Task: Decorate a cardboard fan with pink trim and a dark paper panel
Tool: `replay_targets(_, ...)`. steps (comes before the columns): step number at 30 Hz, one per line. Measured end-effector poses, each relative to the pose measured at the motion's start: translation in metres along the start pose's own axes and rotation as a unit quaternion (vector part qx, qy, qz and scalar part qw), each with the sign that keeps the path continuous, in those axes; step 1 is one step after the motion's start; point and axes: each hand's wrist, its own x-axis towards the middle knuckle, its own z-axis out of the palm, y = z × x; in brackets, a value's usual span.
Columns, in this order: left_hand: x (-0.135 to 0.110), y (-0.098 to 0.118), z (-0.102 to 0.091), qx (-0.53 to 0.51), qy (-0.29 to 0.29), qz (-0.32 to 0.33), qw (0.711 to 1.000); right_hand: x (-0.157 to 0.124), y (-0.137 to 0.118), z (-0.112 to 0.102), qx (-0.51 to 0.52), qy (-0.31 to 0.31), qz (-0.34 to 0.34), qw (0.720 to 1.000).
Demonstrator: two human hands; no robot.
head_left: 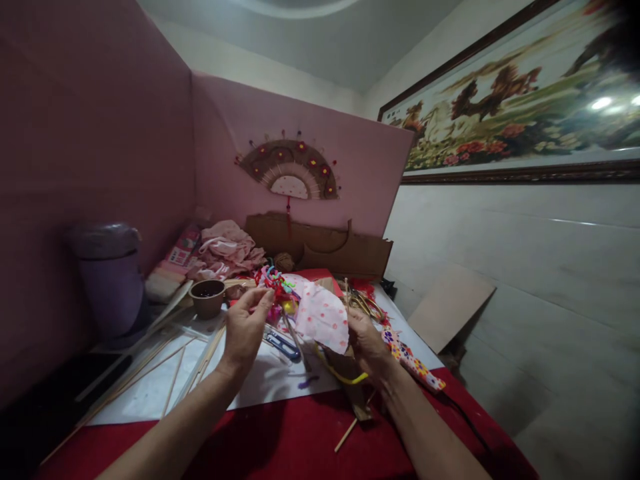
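Observation:
My right hand (369, 343) is closed on the edge of a white, red-dotted piece of cloth or paper (325, 317) with a curved outline. Some brown cardboard shows behind and below it, partly covered by the hand. To the left, my left hand (246, 333) is raised with thumb and fingers pinched together; whatever is between them is too small to make out. Just behind its fingertips lies a heap of colourful pipe cleaners (277, 283). Beneath the hands, a blue utility knife (283, 345) rests on the white sheet (245, 393).
A brown cup (207, 298) stands left, near thin wooden sticks (173, 383) and a purple bin (111, 283). Pink cloth (230, 247) is heaped behind. Scissors (367, 305) and a flower-patterned glue gun (413, 363) lie right. A decorated fan (293, 167) hangs on the pink board.

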Motion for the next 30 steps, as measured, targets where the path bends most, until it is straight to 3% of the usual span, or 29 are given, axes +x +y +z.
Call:
replay_targets(1, 0.0, -0.002, -0.001, 0.003, 0.005, -0.035, 0.999, 0.001, 0.0, -0.001, 0.005, 0.011, -0.019, 1.0)
replay_targets(3, -0.004, -0.005, -0.001, 0.008, -0.047, -0.131, 0.99, 0.003, 0.001, -0.003, 0.011, 0.039, -0.064, 0.997)
replay_targets(6, -0.017, -0.008, 0.004, -0.062, -0.217, -0.349, 0.91, 0.004, 0.003, -0.006, -0.001, 0.067, -0.1, 0.993)
replay_targets(9, -0.025, -0.011, 0.011, -0.211, -0.268, -0.41, 0.846, 0.003, 0.006, -0.009, -0.047, 0.035, -0.063, 0.996)
replay_targets(12, -0.021, -0.014, 0.012, -0.311, -0.219, -0.396, 0.836, 0.003, 0.011, -0.013, -0.102, -0.02, -0.033, 0.994)
replay_targets(18, -0.006, -0.006, 0.006, -0.348, -0.048, -0.285, 0.892, 0.002, 0.012, -0.015, -0.184, -0.039, -0.03, 0.982)
replay_targets(21, -0.004, 0.0, 0.003, -0.326, -0.04, -0.267, 0.906, 0.0, 0.011, -0.013, -0.2, -0.039, -0.017, 0.979)
replay_targets(27, 0.005, 0.002, -0.003, -0.183, -0.016, -0.16, 0.97, -0.002, 0.005, -0.007, -0.138, -0.024, 0.018, 0.99)
replay_targets(30, 0.006, 0.006, -0.004, -0.117, -0.072, -0.068, 0.988, -0.007, -0.002, -0.001, -0.118, -0.024, 0.026, 0.992)
